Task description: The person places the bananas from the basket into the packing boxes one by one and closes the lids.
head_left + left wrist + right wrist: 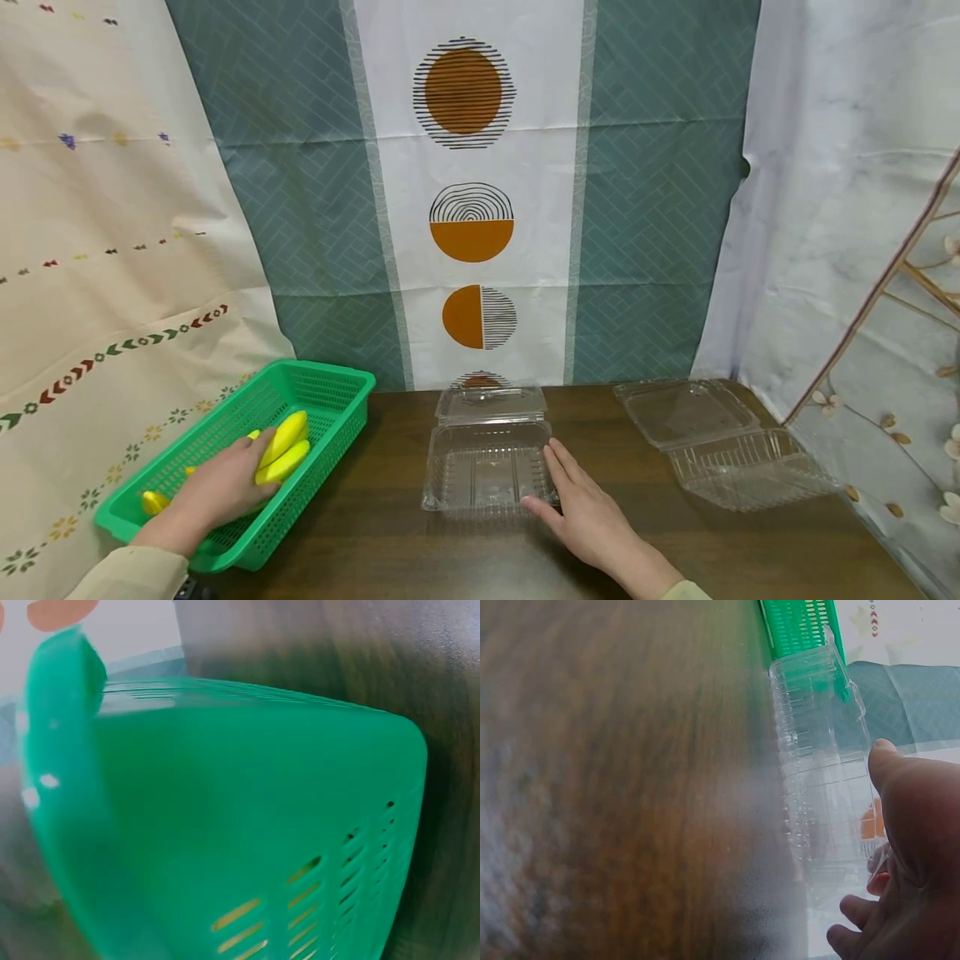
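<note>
My left hand (228,479) reaches into a green plastic basket (315,467). It lies over yellow bananas (283,462), which show beyond its knuckles. Its fingertips are hidden, so I cannot tell whether they grip one. In the left wrist view the basket's green wall (247,772) fills most of the picture. A clear plastic clamshell box (491,475) stands with its lid up in front of the curtain. My right hand (592,521) rests along the box's right side, fingers extended and thumb at the front corner. The right wrist view shows this hand (922,832) beside the box (821,772).
A second clear clamshell box (750,479) lies opened out on the right of the dark wooden table (420,558). A patterned curtain (480,167) hangs behind the table. Printed cloth (112,275) is at the left and marbled cloth (847,208) at the right.
</note>
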`<action>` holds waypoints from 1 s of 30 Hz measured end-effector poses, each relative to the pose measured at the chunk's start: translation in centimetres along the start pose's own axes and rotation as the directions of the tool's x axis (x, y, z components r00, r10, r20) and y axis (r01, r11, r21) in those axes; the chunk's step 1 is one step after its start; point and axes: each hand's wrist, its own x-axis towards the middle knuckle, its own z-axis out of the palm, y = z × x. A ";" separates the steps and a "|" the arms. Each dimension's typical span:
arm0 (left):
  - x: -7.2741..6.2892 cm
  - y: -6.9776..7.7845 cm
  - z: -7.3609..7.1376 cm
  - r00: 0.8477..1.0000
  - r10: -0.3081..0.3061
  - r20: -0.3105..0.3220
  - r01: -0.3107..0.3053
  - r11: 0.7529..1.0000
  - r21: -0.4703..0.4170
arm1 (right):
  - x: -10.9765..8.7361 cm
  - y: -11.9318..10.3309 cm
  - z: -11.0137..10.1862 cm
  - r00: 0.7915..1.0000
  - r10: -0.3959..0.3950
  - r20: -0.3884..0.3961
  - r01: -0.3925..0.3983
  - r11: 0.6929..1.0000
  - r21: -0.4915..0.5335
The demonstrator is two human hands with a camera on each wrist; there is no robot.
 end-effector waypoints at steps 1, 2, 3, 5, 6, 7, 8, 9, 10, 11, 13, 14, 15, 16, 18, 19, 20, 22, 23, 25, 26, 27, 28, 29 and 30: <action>0.0 0.1 -0.2 1.000 0.000 -0.004 0.000 1.000 0.002 | 0.0 0.0 0.0 1.000 0.005 0.003 -0.005 1.000 0.001; 0.0 0.1 -0.4 1.000 -0.003 -0.007 0.003 1.000 0.006 | -0.1 0.1 0.0 1.000 0.008 0.005 -0.008 1.000 0.001; -0.1 0.2 -0.5 1.000 0.000 -0.013 0.000 1.000 0.010 | -0.1 0.1 0.0 1.000 0.011 0.006 -0.011 1.000 0.002; -0.2 0.4 -0.8 1.000 0.000 -0.023 0.001 1.000 0.019 | -0.1 0.1 0.0 1.000 0.012 0.004 -0.012 1.000 0.002; -0.2 0.6 -1.0 1.000 -0.001 -0.028 0.001 1.000 0.025 | -0.2 0.2 0.1 1.000 0.012 0.002 -0.012 1.000 0.001; -0.3 0.6 -1.1 0.999 0.002 -0.035 -0.001 1.000 0.029 | -0.2 0.2 0.1 1.000 0.011 0.000 -0.011 1.000 0.001; -0.3 0.7 -1.2 0.999 0.002 -0.047 -0.001 0.999 0.035 | -0.2 0.2 0.1 1.000 0.009 -0.003 -0.009 1.000 0.001; -0.4 0.7 -1.3 0.998 0.004 -0.061 -0.001 0.999 0.040 | -0.2 0.2 0.1 1.000 0.008 -0.004 -0.008 1.000 0.002; -0.4 0.8 -1.4 0.997 0.005 -0.074 -0.002 0.999 0.043 | -0.2 0.2 0.1 1.000 0.007 -0.006 -0.007 1.000 0.002; -0.4 0.9 -1.5 0.996 0.006 -0.088 -0.002 0.999 0.047 | -0.2 0.2 0.1 1.000 0.005 -0.007 -0.005 1.000 0.003; -0.4 1.2 -1.8 0.993 0.011 -0.119 -0.005 0.999 0.054 | -0.2 0.2 0.1 1.000 0.004 -0.009 -0.004 1.000 0.003; -0.5 1.4 -1.9 0.990 0.016 -0.137 -0.008 0.998 0.059 | -0.2 0.2 0.2 1.000 0.003 -0.010 -0.003 1.000 0.002; -0.5 1.5 -2.1 0.988 0.023 -0.154 -0.014 0.998 0.065 | -0.2 0.2 0.2 1.000 0.002 -0.011 -0.002 1.000 0.002; -0.4 1.7 -2.3 0.986 0.030 -0.165 -0.019 0.997 0.072 | -0.2 0.2 0.2 1.000 0.002 -0.012 -0.002 1.000 0.000; -0.4 2.0 -2.8 0.980 0.047 -0.194 -0.031 0.996 0.087 | -0.2 0.2 0.2 1.000 0.002 -0.012 -0.002 1.000 -0.001; -0.4 2.2 -3.0 0.977 0.056 -0.206 -0.037 0.995 0.095 | -0.1 0.2 0.2 1.000 0.002 -0.011 -0.002 1.000 0.000; -0.4 2.4 -3.2 0.974 0.062 -0.217 -0.041 0.994 0.101 | -0.1 0.2 0.2 1.000 0.002 -0.011 -0.002 1.000 -0.001; -0.4 2.8 -3.7 0.969 0.072 -0.235 -0.046 0.992 0.116 | -0.1 0.2 0.2 1.000 0.002 -0.011 -0.002 1.000 -0.001; -0.4 3.0 -3.9 0.967 0.078 -0.244 -0.049 0.991 0.121 | -0.1 0.2 0.2 1.000 0.001 -0.011 -0.001 1.000 0.000; -0.4 3.4 -4.2 0.963 0.082 -0.258 -0.051 0.991 0.127 | 0.0 0.2 0.2 1.000 0.001 -0.011 -0.001 1.000 0.000; -0.4 3.5 -4.4 0.961 0.084 -0.264 -0.052 0.990 0.129 | 0.0 0.2 0.2 1.000 0.000 -0.011 0.000 1.000 -0.002; -0.5 3.7 -4.6 0.959 0.085 -0.269 -0.052 0.990 0.129 | 0.0 0.2 0.2 1.000 0.000 -0.010 0.000 1.000 -0.002; -0.5 3.8 -4.7 0.958 0.084 -0.273 -0.051 0.991 0.126 | 0.0 0.2 0.2 1.000 -0.001 -0.010 0.000 1.000 -0.004; -0.5 4.0 -4.8 0.956 0.085 -0.280 -0.052 0.991 0.125 | 0.0 0.2 0.2 1.000 -0.001 -0.011 0.001 1.000 -0.005; -0.5 4.1 -4.9 0.954 0.088 -0.286 -0.054 0.991 0.124 | 0.0 0.2 0.2 1.000 0.000 -0.011 0.000 1.000 -0.007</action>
